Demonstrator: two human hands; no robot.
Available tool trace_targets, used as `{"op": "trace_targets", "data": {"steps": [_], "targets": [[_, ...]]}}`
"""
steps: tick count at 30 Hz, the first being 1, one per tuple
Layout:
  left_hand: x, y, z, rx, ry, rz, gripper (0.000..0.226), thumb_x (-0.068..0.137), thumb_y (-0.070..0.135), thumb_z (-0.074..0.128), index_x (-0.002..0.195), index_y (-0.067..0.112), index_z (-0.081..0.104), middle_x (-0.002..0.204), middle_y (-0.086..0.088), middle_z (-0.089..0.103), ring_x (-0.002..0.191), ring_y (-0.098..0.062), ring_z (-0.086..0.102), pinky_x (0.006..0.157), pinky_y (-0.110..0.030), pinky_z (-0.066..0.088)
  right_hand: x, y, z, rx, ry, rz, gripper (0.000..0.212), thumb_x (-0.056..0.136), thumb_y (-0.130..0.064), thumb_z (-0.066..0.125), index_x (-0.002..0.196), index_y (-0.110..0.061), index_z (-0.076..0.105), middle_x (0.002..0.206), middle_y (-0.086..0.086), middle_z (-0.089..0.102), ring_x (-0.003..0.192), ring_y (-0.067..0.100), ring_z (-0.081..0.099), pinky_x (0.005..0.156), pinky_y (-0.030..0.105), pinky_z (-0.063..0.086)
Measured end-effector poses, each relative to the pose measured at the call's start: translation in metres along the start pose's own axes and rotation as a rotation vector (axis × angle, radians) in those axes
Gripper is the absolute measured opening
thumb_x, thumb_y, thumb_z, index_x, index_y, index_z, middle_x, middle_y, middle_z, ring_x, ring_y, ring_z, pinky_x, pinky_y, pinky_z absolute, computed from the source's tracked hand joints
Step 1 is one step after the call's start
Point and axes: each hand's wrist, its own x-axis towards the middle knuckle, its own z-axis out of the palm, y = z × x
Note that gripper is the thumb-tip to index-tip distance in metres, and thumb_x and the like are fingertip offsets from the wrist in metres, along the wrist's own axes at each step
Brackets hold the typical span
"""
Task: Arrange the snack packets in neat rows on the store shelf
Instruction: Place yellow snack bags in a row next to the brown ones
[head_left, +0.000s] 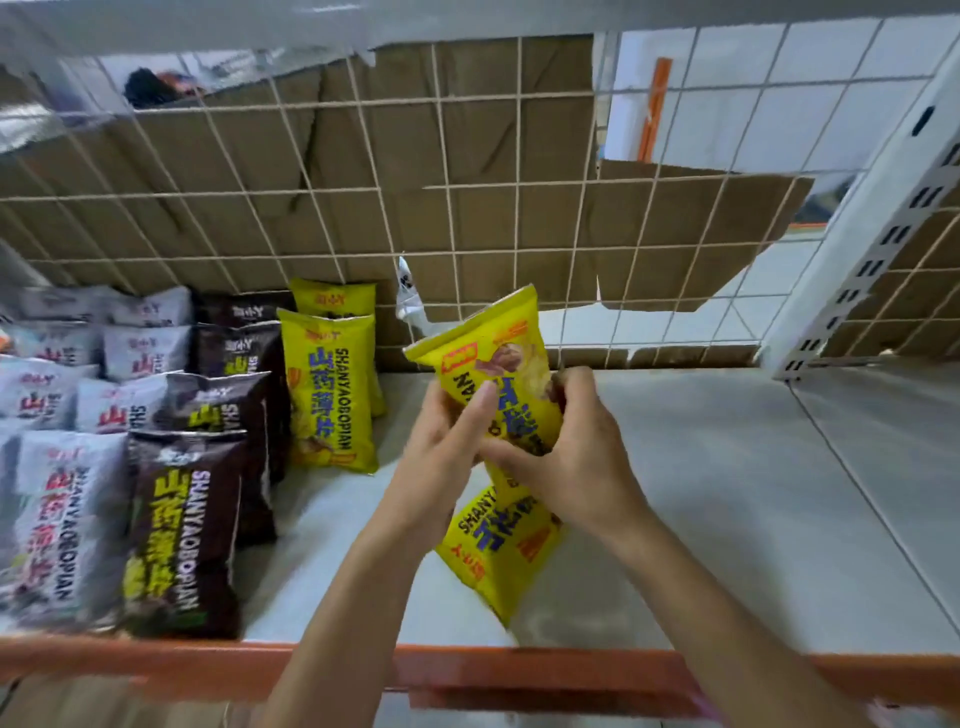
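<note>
Before you is a grey store shelf (727, 493) backed by a wire grid (467, 182). Rows of white packets (52, 514), dark brown packets (182, 540) and yellow packets (327, 395) lie at its left. Above mid-shelf, your left hand (441, 441) and right hand (571, 457) curl their fingers tight around the lower half of a tilted yellow snack packet (498, 343). A second yellow packet (498, 551) is beneath your hands. The puffed bag looks light, slick and crushable, so hold its sealed edges.

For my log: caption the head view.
Left hand and right hand grip a yellow packet above a second packet, over the shelf.
</note>
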Motion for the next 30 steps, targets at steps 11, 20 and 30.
{"op": "trace_targets", "data": {"steps": [11,20,30], "targets": [[-0.001,0.026,-0.04,-0.431,0.583,0.054,0.055,0.069,0.044,0.063,0.112,0.011,0.063,0.112,-0.016,0.068,0.104,-0.035,0.064,0.088,-0.059,0.049,0.006,-0.003,0.041,0.801,-0.337,0.208,0.029,0.061,-0.009,0.077,0.088,-0.017,0.067,0.083,0.001,0.073,0.076,0.015,0.067,0.068,0.029,0.053],[-0.022,-0.013,-0.072,-0.324,0.773,0.079,0.042,0.084,0.001,0.065,0.117,0.012,0.043,0.114,-0.01,0.058,0.103,-0.02,0.058,0.079,-0.024,0.053,0.048,-0.029,0.043,0.912,-0.077,0.205,0.007,0.081,-0.011,0.066,0.084,-0.017,0.065,0.069,-0.007,0.069,0.065,0.007,0.063,0.062,0.024,0.053],[-0.03,-0.045,-0.063,0.83,0.631,0.356,0.112,0.061,0.05,0.075,0.147,0.015,0.013,0.145,-0.011,0.034,0.134,-0.025,0.034,0.11,-0.039,0.032,0.061,-0.056,0.083,0.436,-0.198,-0.094,0.015,0.068,-0.018,0.082,0.067,-0.025,0.069,0.068,-0.003,0.068,0.063,0.012,0.062,0.065,0.031,0.052]]}}
